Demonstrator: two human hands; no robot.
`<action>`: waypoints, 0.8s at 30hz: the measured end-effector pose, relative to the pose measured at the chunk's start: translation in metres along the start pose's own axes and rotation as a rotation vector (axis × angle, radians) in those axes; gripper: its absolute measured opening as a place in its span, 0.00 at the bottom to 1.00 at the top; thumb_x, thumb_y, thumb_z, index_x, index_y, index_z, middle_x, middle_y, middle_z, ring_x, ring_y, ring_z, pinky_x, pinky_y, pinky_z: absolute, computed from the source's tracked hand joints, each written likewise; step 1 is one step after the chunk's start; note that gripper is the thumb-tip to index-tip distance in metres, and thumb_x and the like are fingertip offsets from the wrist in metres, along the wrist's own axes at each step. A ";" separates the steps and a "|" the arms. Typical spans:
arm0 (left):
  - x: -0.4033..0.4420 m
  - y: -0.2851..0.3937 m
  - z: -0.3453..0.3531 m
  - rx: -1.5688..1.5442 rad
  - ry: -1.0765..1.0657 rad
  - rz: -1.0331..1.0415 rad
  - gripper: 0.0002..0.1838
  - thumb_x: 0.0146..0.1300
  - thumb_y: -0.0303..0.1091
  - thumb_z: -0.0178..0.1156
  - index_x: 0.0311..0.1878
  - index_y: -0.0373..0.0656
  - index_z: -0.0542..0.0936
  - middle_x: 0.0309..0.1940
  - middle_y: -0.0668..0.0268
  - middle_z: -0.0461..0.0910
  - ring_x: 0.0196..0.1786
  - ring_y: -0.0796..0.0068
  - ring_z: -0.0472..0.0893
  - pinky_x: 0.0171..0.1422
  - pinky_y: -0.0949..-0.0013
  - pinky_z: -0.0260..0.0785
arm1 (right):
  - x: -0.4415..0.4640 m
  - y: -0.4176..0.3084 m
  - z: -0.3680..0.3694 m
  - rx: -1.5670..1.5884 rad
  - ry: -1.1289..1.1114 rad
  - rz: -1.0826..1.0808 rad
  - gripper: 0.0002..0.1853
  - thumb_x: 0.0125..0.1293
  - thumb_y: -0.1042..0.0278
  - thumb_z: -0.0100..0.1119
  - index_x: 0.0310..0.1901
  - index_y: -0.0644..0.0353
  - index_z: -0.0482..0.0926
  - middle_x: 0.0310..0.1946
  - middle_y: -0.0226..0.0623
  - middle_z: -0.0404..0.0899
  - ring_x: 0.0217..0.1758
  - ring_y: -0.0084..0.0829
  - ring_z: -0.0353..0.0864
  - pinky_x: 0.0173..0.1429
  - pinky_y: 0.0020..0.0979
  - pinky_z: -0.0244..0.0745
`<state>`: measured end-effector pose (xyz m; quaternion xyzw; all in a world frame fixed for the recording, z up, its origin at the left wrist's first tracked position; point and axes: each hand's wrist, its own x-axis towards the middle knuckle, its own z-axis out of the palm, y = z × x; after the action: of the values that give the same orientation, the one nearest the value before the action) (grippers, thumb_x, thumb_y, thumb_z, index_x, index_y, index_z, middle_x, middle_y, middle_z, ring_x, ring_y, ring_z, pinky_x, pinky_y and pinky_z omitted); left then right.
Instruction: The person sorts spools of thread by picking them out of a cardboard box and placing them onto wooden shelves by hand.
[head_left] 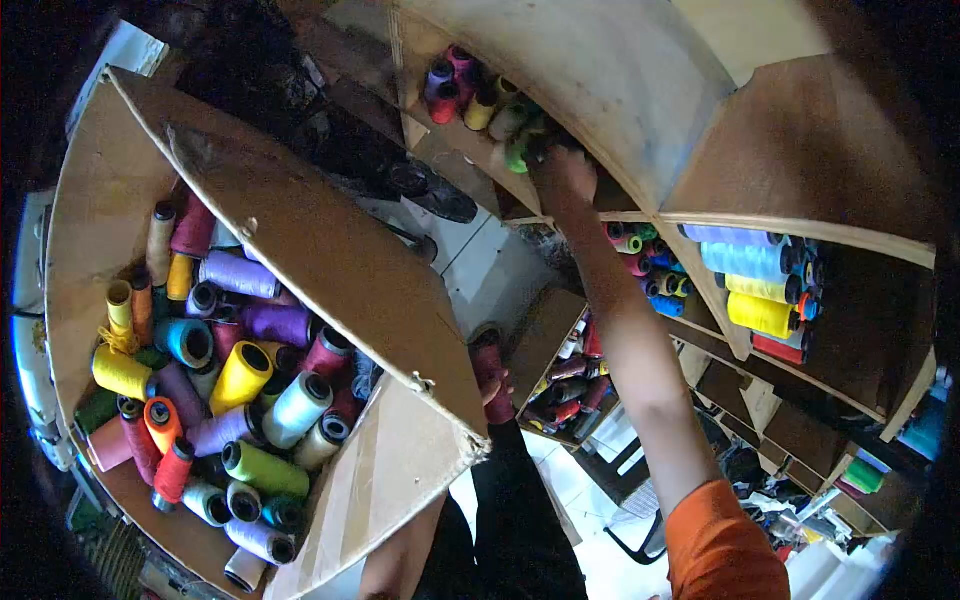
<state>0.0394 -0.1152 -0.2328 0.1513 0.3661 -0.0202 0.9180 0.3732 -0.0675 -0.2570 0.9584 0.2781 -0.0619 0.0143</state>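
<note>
My left hand (497, 388), partly hidden behind the cardboard box, has its fingers closed round a dark red thread spool (487, 358) just outside the box's corner. With the arm stretched far forward, my right hand (563, 172) reaches to an upper shelf compartment. It is at a green thread spool (517, 155), beside a yellow spool (480, 112) and several others. Shadow hides the right fingertips, so I cannot tell if they grip anything. The open cardboard box (300, 240) at the left holds many loose spools, among them a yellow spool (241, 378) and a light green spool (262, 468).
A wooden shelf unit (800, 150) fills the right side. Its compartments hold stacked spools, including a bright yellow spool (760, 314) and a light blue spool (745, 262). Lower down stands a wooden bin (548, 325) with dark red spools. White floor tiles (480, 250) show between.
</note>
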 end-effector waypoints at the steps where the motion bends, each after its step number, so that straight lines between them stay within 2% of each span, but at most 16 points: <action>1: -0.002 0.002 0.000 -0.013 -0.003 0.000 0.32 0.57 0.36 0.66 0.63 0.50 0.62 0.48 0.67 0.74 0.47 0.69 0.77 0.51 0.61 0.69 | 0.015 0.007 0.019 -0.051 0.123 -0.036 0.22 0.61 0.51 0.54 0.54 0.52 0.75 0.50 0.51 0.77 0.54 0.49 0.77 0.55 0.46 0.73; 2: -0.002 -0.002 -0.006 0.004 0.003 0.017 0.33 0.57 0.36 0.66 0.63 0.50 0.61 0.48 0.67 0.74 0.47 0.69 0.77 0.52 0.61 0.69 | 0.028 0.016 0.041 -0.103 0.241 -0.069 0.22 0.62 0.51 0.52 0.55 0.51 0.75 0.51 0.51 0.76 0.54 0.49 0.77 0.56 0.47 0.72; 4: 0.000 -0.005 -0.020 0.038 0.014 0.052 0.34 0.57 0.35 0.67 0.63 0.50 0.61 0.48 0.66 0.73 0.47 0.69 0.77 0.53 0.61 0.69 | 0.041 0.022 0.070 -0.087 0.332 -0.036 0.20 0.64 0.53 0.49 0.56 0.51 0.74 0.52 0.51 0.75 0.54 0.50 0.76 0.58 0.49 0.71; 5: -0.001 -0.005 -0.024 0.042 0.025 0.066 0.34 0.56 0.35 0.67 0.64 0.49 0.60 0.48 0.66 0.73 0.47 0.69 0.77 0.54 0.61 0.69 | 0.045 0.024 0.084 -0.020 0.304 0.030 0.20 0.65 0.55 0.48 0.56 0.51 0.74 0.53 0.51 0.74 0.54 0.50 0.76 0.59 0.49 0.70; 8: -0.003 0.006 -0.017 0.018 0.021 0.090 0.31 0.57 0.34 0.66 0.62 0.49 0.62 0.48 0.65 0.74 0.48 0.68 0.77 0.54 0.61 0.70 | 0.046 0.020 0.085 0.014 0.446 0.024 0.20 0.63 0.56 0.51 0.55 0.52 0.74 0.53 0.51 0.74 0.54 0.49 0.76 0.59 0.49 0.69; 10: -0.004 0.011 -0.008 -0.009 0.009 0.096 0.29 0.58 0.34 0.65 0.60 0.48 0.63 0.48 0.65 0.74 0.48 0.68 0.77 0.54 0.61 0.70 | 0.036 0.013 0.067 0.020 0.393 -0.015 0.21 0.60 0.55 0.56 0.54 0.53 0.75 0.53 0.51 0.75 0.54 0.47 0.77 0.59 0.48 0.70; 12: -0.003 0.016 0.003 -0.061 -0.010 0.101 0.27 0.58 0.33 0.65 0.59 0.47 0.64 0.48 0.64 0.74 0.49 0.67 0.77 0.54 0.61 0.71 | 0.008 0.002 0.021 0.057 0.110 -0.024 0.23 0.57 0.54 0.60 0.52 0.55 0.75 0.52 0.51 0.75 0.53 0.46 0.77 0.58 0.47 0.71; 14: -0.002 0.021 0.018 -0.138 -0.041 0.109 0.25 0.59 0.33 0.64 0.58 0.47 0.65 0.48 0.64 0.74 0.50 0.67 0.77 0.54 0.61 0.71 | -0.027 0.006 -0.007 0.298 -0.096 -0.089 0.27 0.58 0.44 0.59 0.50 0.60 0.77 0.49 0.56 0.76 0.53 0.49 0.76 0.59 0.48 0.69; 16: 0.002 0.027 0.034 -0.242 -0.078 0.131 0.24 0.59 0.33 0.64 0.56 0.46 0.66 0.48 0.63 0.74 0.50 0.66 0.77 0.54 0.61 0.72 | -0.079 0.010 -0.037 0.457 -0.277 -0.265 0.28 0.55 0.41 0.61 0.45 0.61 0.79 0.43 0.54 0.78 0.50 0.45 0.79 0.55 0.43 0.73; 18: 0.011 0.022 0.038 -0.333 -0.101 0.163 0.22 0.60 0.32 0.63 0.55 0.45 0.68 0.49 0.63 0.75 0.51 0.66 0.77 0.54 0.61 0.72 | -0.132 0.015 -0.077 0.488 -0.574 -0.481 0.25 0.57 0.46 0.62 0.44 0.62 0.79 0.42 0.48 0.80 0.46 0.45 0.80 0.49 0.39 0.76; 20: 0.027 0.005 0.025 -0.383 -0.089 0.200 0.19 0.61 0.33 0.62 0.53 0.45 0.70 0.47 0.63 0.75 0.50 0.66 0.77 0.54 0.63 0.72 | -0.163 -0.003 -0.131 0.806 -1.060 -0.133 0.18 0.60 0.56 0.62 0.43 0.63 0.78 0.40 0.46 0.81 0.45 0.44 0.81 0.47 0.36 0.76; 21: 0.038 -0.007 0.016 -0.402 -0.075 0.217 0.17 0.61 0.33 0.62 0.51 0.45 0.71 0.46 0.63 0.76 0.50 0.67 0.77 0.54 0.64 0.72 | -0.189 0.000 -0.117 0.952 -0.786 -0.157 0.14 0.60 0.64 0.62 0.43 0.63 0.78 0.39 0.47 0.81 0.44 0.45 0.81 0.46 0.36 0.76; 24: 0.041 -0.013 0.023 -0.543 -0.023 0.179 0.14 0.62 0.36 0.62 0.48 0.44 0.74 0.44 0.64 0.77 0.47 0.67 0.77 0.54 0.66 0.71 | -0.209 0.003 -0.107 0.746 -0.510 -0.096 0.16 0.57 0.62 0.64 0.42 0.64 0.78 0.38 0.49 0.80 0.43 0.46 0.81 0.46 0.37 0.75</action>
<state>0.0830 -0.1309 -0.2478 -0.0684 0.3327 0.1580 0.9272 0.2118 -0.1745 -0.1242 0.8382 0.2685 -0.3927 -0.2666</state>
